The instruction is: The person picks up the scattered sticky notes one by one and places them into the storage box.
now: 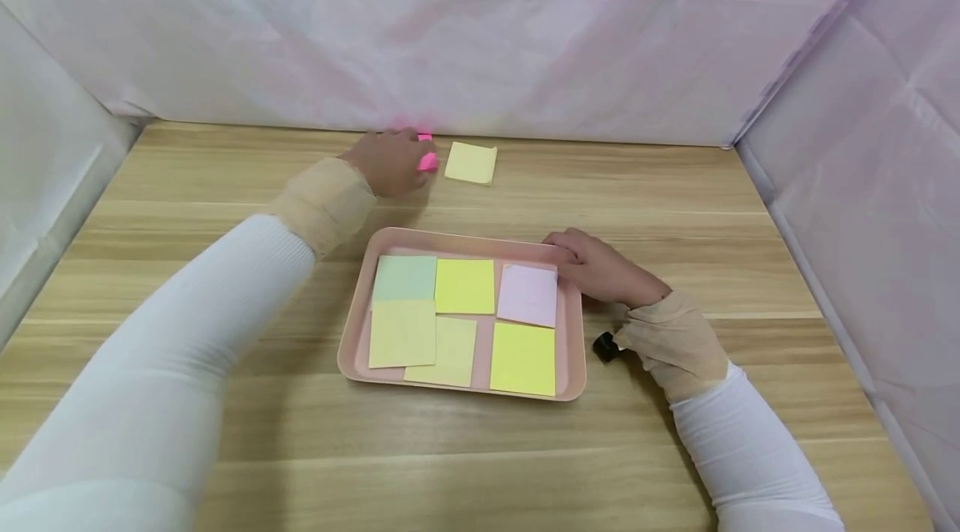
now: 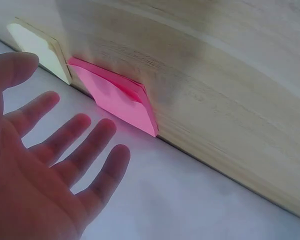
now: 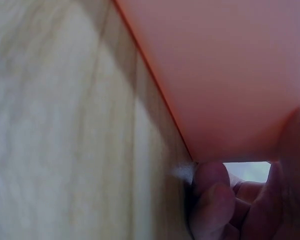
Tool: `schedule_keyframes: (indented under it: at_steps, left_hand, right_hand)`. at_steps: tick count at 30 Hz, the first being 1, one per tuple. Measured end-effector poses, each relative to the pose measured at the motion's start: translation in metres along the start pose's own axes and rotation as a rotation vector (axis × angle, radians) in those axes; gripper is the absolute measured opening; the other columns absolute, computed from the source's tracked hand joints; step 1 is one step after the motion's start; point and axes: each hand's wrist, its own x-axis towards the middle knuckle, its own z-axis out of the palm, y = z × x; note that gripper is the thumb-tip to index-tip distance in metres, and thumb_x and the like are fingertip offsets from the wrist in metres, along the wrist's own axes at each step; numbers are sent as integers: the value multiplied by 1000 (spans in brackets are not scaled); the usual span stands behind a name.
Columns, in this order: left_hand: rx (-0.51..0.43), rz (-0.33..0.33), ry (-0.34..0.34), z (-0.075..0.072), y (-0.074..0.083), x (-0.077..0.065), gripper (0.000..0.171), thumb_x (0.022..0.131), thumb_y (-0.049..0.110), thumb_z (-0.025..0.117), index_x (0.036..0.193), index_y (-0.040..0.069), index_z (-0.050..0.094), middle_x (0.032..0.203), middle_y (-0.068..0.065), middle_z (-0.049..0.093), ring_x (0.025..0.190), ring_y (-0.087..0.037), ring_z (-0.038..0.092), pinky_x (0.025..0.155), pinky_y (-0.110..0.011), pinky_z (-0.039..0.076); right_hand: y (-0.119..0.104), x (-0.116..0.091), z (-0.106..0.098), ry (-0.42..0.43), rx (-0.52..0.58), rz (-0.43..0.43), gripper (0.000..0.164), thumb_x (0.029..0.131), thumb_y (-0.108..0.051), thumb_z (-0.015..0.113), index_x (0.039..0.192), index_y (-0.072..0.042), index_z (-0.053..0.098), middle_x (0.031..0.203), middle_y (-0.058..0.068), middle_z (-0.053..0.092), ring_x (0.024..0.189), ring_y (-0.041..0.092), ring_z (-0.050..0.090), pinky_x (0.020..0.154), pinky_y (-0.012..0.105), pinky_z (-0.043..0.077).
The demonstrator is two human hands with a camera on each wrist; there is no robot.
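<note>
My left hand (image 1: 390, 163) reaches over a bright pink sticky note pad (image 1: 428, 161) at the table's back edge. Its fingers are spread and loosely bent in the left wrist view, apart from the pink pad (image 2: 122, 102), whose top sheet curls up. Just right of it lies a pale yellow sticky note pad (image 1: 471, 163). With my right hand (image 1: 603, 269) I grip the far right corner of a pink tray (image 1: 484, 348). In the right wrist view, curled fingers (image 3: 215, 205) sit at the corner of the tray wall (image 3: 225, 80).
Inside the tray lie a green pad (image 1: 405, 277), a lilac pad (image 1: 527, 295) and several yellow ones, two of them overlapping. A small black object (image 1: 605, 347) shows beneath my right wrist. A white curtain (image 1: 480, 57) hangs along the back edge of the wooden table (image 1: 420, 457).
</note>
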Motion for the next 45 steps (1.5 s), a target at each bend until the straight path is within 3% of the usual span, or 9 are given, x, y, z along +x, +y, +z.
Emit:
schedule_keyframes:
  at_steps: [3, 8, 14, 22, 31, 35, 38, 45]
  left_hand:
    - [-14, -20, -40, 1, -1, 3, 28, 93, 26, 46, 112, 8, 55, 125, -21, 51, 110, -40, 47, 86, -61, 45]
    - [8, -61, -95, 1, -1, 4, 40, 93, 28, 45, 130, 12, 48, 141, -22, 39, 121, -43, 38, 92, -62, 41]
    - [17, -69, -117, 4, -1, 7, 44, 92, 30, 45, 134, 14, 46, 141, -21, 41, 123, -43, 37, 92, -63, 41]
    - [-13, -114, -146, 5, 4, 3, 43, 99, 34, 32, 133, 15, 50, 141, -16, 45, 122, -43, 40, 94, -66, 35]
    - [-52, -82, -113, 6, 4, 3, 30, 92, 23, 42, 116, 10, 56, 127, -16, 54, 108, -41, 50, 87, -63, 40]
    - [-59, -94, -147, 7, 5, 5, 27, 94, 23, 38, 113, 10, 53, 107, -14, 60, 97, -36, 55, 83, -61, 44]
    - [-44, -97, -121, 11, 3, 6, 24, 95, 23, 38, 110, 10, 52, 96, -12, 59, 89, -33, 56, 80, -59, 46]
    - [-33, -75, -48, 14, -1, 5, 34, 94, 22, 38, 120, 6, 54, 112, -24, 56, 107, -42, 49, 83, -63, 44]
  right_hand:
    - [-1, -1, 0, -4, -3, -4, 27, 92, -9, 48, 114, -18, 61, 98, 9, 54, 86, 23, 49, 77, 42, 45]
    - [0, -1, 0, 2, -11, -4, 28, 91, -8, 48, 114, -18, 61, 96, 9, 54, 84, 23, 49, 75, 41, 45]
    - [-1, -2, 1, 3, -7, 4, 27, 92, -9, 48, 114, -18, 61, 96, 9, 54, 85, 23, 49, 75, 41, 45]
    - [-2, -3, 0, 6, -3, -4, 24, 93, -11, 49, 112, -17, 61, 96, 10, 54, 85, 23, 49, 76, 42, 46]
    - [-3, -2, 0, 6, -1, -1, 24, 91, -10, 49, 112, -17, 61, 96, 10, 54, 85, 23, 50, 76, 42, 46]
    - [-4, -2, 0, 12, -2, 3, 25, 91, -10, 49, 112, -17, 61, 96, 9, 54, 85, 23, 50, 76, 41, 46]
    - [-4, -2, 0, 10, -5, 3, 26, 91, -8, 48, 112, -15, 61, 97, 10, 54, 85, 23, 50, 75, 41, 46]
    - [-6, -2, 0, 9, -14, 3, 27, 90, -7, 48, 112, -15, 61, 97, 11, 54, 85, 24, 50, 75, 41, 46]
